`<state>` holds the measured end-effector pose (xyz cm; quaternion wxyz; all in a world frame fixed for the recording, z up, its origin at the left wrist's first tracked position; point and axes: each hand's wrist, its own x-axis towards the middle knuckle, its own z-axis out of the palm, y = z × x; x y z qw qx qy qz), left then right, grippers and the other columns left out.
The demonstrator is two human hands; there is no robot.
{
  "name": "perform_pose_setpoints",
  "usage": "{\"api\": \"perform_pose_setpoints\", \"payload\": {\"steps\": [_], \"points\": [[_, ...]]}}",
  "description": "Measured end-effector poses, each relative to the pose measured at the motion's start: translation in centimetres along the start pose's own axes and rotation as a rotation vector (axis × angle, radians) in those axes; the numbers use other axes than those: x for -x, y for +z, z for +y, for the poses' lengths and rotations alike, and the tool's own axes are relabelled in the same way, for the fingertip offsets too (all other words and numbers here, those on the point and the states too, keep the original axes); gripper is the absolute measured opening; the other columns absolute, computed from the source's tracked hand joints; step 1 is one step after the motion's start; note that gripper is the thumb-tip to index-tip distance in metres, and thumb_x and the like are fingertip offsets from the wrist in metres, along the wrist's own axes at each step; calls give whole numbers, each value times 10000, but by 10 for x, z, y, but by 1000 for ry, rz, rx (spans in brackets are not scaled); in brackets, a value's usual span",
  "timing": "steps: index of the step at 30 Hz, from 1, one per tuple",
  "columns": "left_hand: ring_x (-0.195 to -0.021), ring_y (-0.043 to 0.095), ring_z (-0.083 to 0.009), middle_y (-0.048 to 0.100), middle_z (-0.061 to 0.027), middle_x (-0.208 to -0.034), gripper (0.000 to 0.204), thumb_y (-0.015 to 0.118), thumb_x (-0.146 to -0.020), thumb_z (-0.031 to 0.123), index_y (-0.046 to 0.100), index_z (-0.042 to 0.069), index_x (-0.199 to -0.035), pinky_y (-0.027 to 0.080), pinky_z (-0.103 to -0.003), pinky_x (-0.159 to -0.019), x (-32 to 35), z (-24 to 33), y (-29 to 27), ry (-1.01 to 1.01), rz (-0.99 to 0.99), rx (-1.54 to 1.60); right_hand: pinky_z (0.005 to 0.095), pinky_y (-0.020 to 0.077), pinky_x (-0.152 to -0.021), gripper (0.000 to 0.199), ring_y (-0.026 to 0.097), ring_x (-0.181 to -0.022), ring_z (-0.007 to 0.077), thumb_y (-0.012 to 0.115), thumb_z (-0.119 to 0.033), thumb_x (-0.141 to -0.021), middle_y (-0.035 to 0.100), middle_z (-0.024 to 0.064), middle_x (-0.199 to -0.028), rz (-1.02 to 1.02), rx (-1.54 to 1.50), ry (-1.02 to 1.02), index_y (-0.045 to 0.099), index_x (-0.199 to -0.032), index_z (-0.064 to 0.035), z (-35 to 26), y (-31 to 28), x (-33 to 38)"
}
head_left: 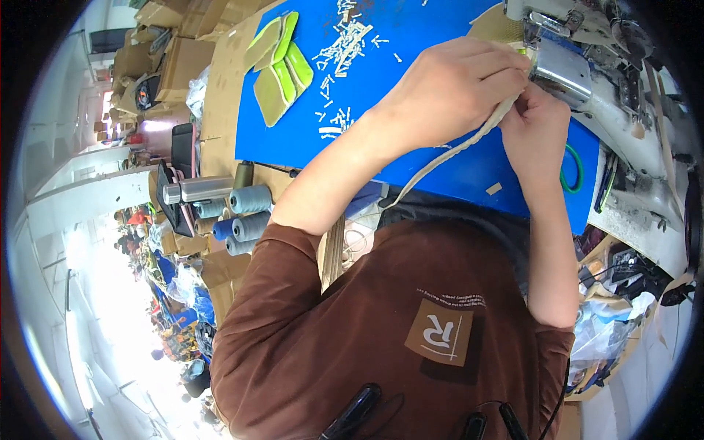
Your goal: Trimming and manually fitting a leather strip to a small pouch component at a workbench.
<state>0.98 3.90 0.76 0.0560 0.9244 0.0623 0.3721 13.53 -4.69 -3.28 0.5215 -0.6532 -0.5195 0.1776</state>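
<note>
My left hand (466, 92) reaches across the blue work surface (411, 84), its fingers closed and pressed down beside the metal head of a sewing machine (561, 73). Just right of it, my right hand (539, 128) is closed in a pinch on a long beige fabric strip (451, 155). The strip's tail droops toward my lap. Beyond my left hand lies a tan mesh fabric piece (499, 28), partly behind the machine. My left fingertips meet this work there, but exactly what they grip is hidden.
Green-and-tan fabric pieces (279, 77) lie at the far left of the blue surface, near scattered white scraps (345, 48). Thread cones (249, 198) and a steel bottle (198, 191) stand at the left. A green ring (572, 169) lies by my right forearm.
</note>
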Motion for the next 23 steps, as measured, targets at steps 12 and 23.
{"api": "perform_pose_setpoints", "payload": {"steps": [12, 23], "points": [[-965, 668, -226, 706, -59, -1006, 266, 727, -673, 52, 707, 50, -938, 543, -326, -853, -2, -6, 1, 122, 52, -81, 301, 489, -567, 136, 681, -611, 179, 619, -83, -859, 656, 157, -648, -71, -177, 144, 683, -852, 36, 0, -5, -1], [-936, 687, -252, 717, -90, -1013, 236, 716, -751, -17, 718, 75, -968, 564, -300, -786, -1, -13, 2, -13, 59, 120, 402, 521, -690, 220, 683, -755, 366, 647, -206, -860, 664, 224, -759, 89, 68, 111, 690, -890, 8, -13, 16, 8]]}}
